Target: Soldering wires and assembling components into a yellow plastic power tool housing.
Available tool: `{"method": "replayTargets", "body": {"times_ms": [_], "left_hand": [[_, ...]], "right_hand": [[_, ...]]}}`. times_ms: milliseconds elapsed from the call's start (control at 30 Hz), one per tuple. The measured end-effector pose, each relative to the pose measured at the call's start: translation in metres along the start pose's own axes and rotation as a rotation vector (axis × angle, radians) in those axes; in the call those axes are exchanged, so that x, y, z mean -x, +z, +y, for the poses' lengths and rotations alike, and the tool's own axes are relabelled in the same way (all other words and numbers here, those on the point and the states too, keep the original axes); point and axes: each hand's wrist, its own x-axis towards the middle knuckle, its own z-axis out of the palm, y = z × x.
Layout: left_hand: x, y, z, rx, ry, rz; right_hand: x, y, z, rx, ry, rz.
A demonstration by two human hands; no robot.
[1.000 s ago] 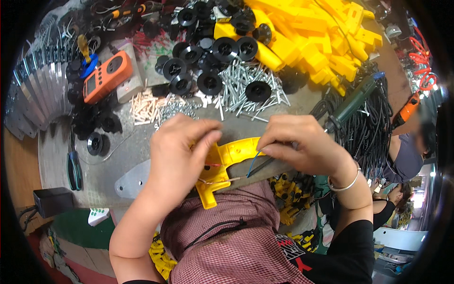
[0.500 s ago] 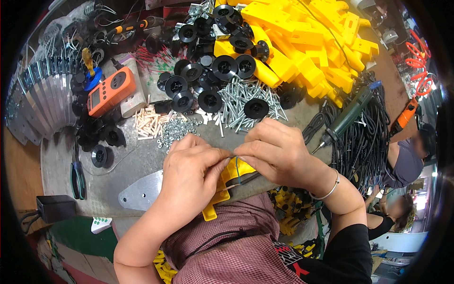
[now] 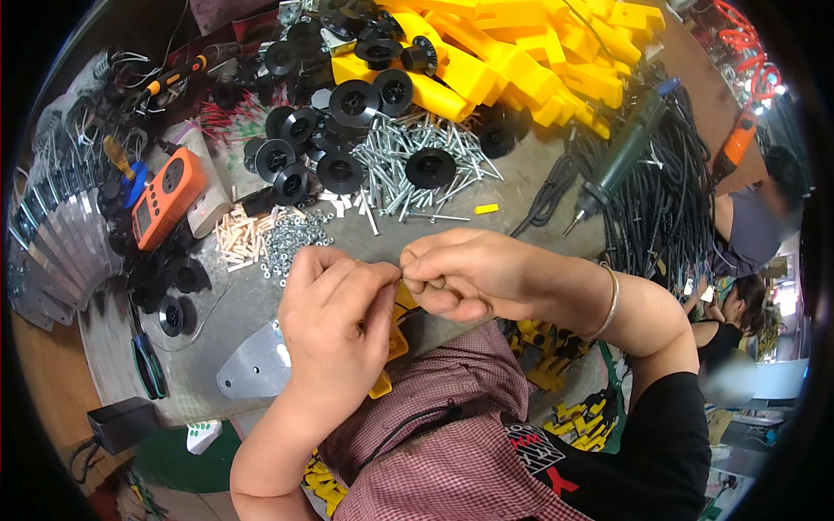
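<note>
Since half a second ago, the right hand (image 3: pixel 473 273) has been turned so that its curled fingers can be seen. Its fingertips are brought up against those of the left hand (image 3: pixel 334 317), and both are bunched close. Whether something thin is pinched there cannot be told, as the spot is too small. Below, a yellow plastic piece (image 3: pixel 397 345) is partly hidden by the left hand, near the checked apron (image 3: pixel 443 425). To its left, a flat metal plate (image 3: pixel 252 369) is seen. Farther out, small nuts (image 3: pixel 291 236), pale sticks (image 3: pixel 236 239) and screws (image 3: pixel 387 165) are heaped on the grey table (image 3: pixel 539 195). Black spools (image 3: pixel 354 102) and big yellow parts (image 3: pixel 512 52) are piled beyond. An orange meter (image 3: pixel 168 198) is placed at left; black cables (image 3: pixel 669 200) are bunched at right.
</note>
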Motion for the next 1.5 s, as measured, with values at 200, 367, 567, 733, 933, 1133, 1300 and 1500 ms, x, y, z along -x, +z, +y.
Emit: {"method": "replayTargets", "body": {"times_ms": [200,367,567,733,933,1133,1300,1500], "left_hand": [[0.0,-0.003,-0.001,0.156,-0.136,-0.061],[0.003,-0.003,-0.002,0.146,-0.108,-0.066],[0.002,-0.004,-0.005,0.203,-0.137,-0.059],[0.002,-0.003,-0.007,0.23,-0.172,-0.085],[0.005,-0.008,-0.005,0.216,-0.191,-0.093],[0.007,0.001,-0.011,0.246,-0.114,-0.046],[0.009,-0.004,-0.015,0.248,-0.099,-0.062],[0.021,-0.078,-0.057,-0.335,-0.212,-0.026]], "right_hand": [[0.015,0.004,0.006,1.482,-0.902,0.441],[-0.001,-0.009,0.007,0.585,-0.408,0.104],[0.015,0.007,0.003,0.581,-0.357,0.189],[0.013,0.007,0.0,0.929,-0.536,0.28],[0.015,0.003,0.0,0.39,-0.188,0.122],[0.01,0.01,0.008,1.534,-1.08,0.375],[0.011,0.003,-0.008,0.121,-0.013,0.128],[0.019,-0.001,-0.046,0.614,-0.287,0.309]]}}
